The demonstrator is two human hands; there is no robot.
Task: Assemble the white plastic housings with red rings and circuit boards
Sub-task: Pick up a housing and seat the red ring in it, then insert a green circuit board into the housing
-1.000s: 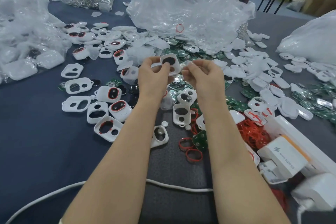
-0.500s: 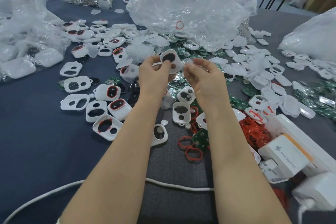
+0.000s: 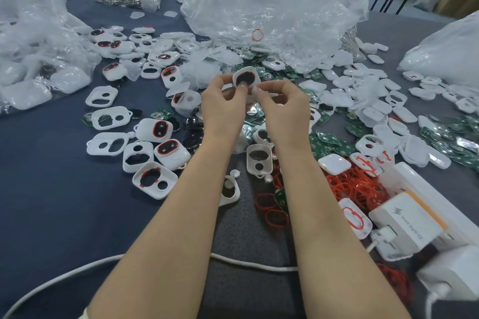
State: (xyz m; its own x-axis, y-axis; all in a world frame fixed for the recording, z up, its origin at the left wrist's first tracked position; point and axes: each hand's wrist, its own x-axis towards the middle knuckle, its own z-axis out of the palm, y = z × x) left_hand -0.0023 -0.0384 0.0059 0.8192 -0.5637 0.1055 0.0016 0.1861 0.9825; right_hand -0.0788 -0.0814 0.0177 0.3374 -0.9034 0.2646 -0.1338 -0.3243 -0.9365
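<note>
Both hands are raised over the middle of the tabletop (image 3: 51, 202), fingertips nearly meeting. The left hand (image 3: 223, 103) grips a white housing (image 3: 246, 77) from its lower left side: the fingers (image 3: 216, 85) are curled behind and along its edge, and the thumb tip lies on the front, at the lower rim of the housing's large dark opening. The housing stands above both hands with this opening turned toward the camera. The right hand (image 3: 285, 109) has thumb and forefinger closed together on a small pale piece (image 3: 259, 90), just beside the housing's lower right corner; what this piece is cannot be told, nor whether it touches the housing. The other right fingers are bent loosely under it. Below the hands, more white housings (image 3: 153, 180) lie scattered to the left of the left forearm, some with red rims round their openings. A heap of red rings (image 3: 355, 186) lies right of the right forearm, with green circuit boards (image 3: 334, 145) beyond it. A crumpled clear plastic bag (image 3: 272, 8) sits behind the hands, and a white cable (image 3: 246, 261) runs under both forearms.
</note>
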